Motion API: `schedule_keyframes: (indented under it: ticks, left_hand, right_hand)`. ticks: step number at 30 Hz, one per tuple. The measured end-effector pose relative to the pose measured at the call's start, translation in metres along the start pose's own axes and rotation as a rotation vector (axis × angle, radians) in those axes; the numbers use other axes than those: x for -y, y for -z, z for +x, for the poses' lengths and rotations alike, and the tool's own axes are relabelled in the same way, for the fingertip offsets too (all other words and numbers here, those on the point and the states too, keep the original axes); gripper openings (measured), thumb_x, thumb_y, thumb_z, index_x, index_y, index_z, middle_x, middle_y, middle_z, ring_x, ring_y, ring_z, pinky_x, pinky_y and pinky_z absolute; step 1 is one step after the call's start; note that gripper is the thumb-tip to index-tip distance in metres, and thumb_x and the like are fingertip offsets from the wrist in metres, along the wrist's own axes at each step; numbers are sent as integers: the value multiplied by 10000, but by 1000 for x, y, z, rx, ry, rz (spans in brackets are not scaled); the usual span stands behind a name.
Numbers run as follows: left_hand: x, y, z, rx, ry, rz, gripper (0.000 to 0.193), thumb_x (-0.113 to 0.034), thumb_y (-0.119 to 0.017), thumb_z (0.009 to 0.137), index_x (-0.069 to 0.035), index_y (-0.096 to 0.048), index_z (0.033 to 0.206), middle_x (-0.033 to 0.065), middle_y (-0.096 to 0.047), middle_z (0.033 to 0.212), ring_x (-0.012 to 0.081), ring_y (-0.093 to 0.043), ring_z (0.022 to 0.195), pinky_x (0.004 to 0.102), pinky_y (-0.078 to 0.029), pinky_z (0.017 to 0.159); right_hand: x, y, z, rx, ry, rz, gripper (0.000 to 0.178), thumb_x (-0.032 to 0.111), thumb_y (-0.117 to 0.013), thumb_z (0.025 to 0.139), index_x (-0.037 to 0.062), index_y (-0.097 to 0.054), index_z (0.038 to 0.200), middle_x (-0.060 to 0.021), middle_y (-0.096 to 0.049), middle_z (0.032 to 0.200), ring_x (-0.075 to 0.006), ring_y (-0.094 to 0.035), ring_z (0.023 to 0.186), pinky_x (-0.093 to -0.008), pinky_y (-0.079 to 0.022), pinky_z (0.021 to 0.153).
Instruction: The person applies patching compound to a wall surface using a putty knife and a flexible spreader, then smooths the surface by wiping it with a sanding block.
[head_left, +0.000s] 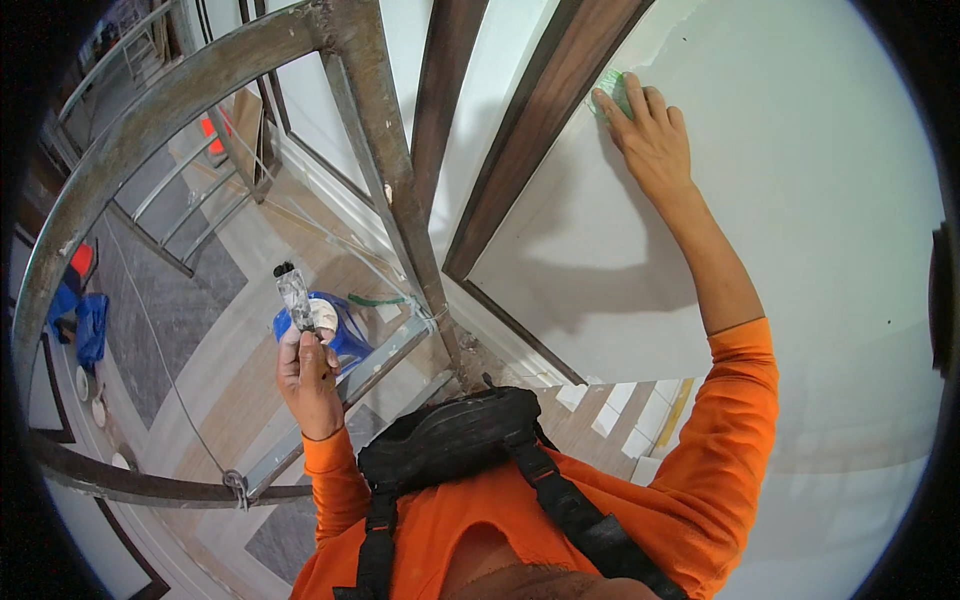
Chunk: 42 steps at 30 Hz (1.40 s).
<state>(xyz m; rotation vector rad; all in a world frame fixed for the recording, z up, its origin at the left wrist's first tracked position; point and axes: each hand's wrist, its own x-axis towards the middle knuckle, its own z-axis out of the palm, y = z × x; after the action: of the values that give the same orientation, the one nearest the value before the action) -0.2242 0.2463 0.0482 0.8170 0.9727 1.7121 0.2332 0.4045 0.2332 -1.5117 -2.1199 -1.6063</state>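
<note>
Upper right: we see the right hand, fingers slightly spread, holding a green pad to the wall; left of centre, the left hand grips a scraper. Work seems partly done; the remainder we cannot judge.

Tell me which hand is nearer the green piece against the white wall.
Right. The right hand has its fingers on the green piece. The left hand is well away, lower left in the picture, holding a scraper-like tool.
</note>
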Motion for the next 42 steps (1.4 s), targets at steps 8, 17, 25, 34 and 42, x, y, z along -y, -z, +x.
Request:
schedule_keyframes:
  ticks: [8,17,25,34,42]
  left_hand:
    - [4,8,0,36,19,1,320,-170,-552,1043,26,-569,1296,90,-670,1029,96,-532,726,255,-439,650]
    - [6,9,0,22,19,-1,280,-189,-584,1045,-25,-604,1272,67,-676,1010,66,-538,702,220,-410,598]
    - [4,5,2,40,31,24,252,-195,-583,1046,-22,-604,1229,67,-672,995,63,-520,677,223,-400,573]
    - [3,3,0,14,23,8,282,-171,-571,1048,-12,-591,1281,76,-665,996,71,-513,680,229,-403,590]
    - [4,6,1,7,40,17,284,-165,-579,1043,-9,-594,1280,70,-665,994,72,-523,686,229,-404,591]
  right_hand:
    - [14,5,7,38,7,-132,427,155,-580,903,177,-664,1321,-109,-533,1399,-218,-521,1095,-326,-396,783]
    - [15,33,15,166,-60,-23,358,191,-661,853,163,-703,1207,-116,-548,1352,-253,-529,1116,-354,-434,827]
    - [8,9,-17,-21,-21,218,466,259,-791,794,250,-679,1246,-97,-545,1391,-268,-538,1198,-390,-458,878]
    - [14,-26,-24,-101,-5,170,482,263,-775,836,263,-655,1303,-88,-555,1420,-250,-552,1220,-387,-453,919]
    - [17,-23,-20,-90,16,127,437,257,-738,870,215,-659,1298,-102,-557,1417,-241,-554,1212,-373,-444,869]
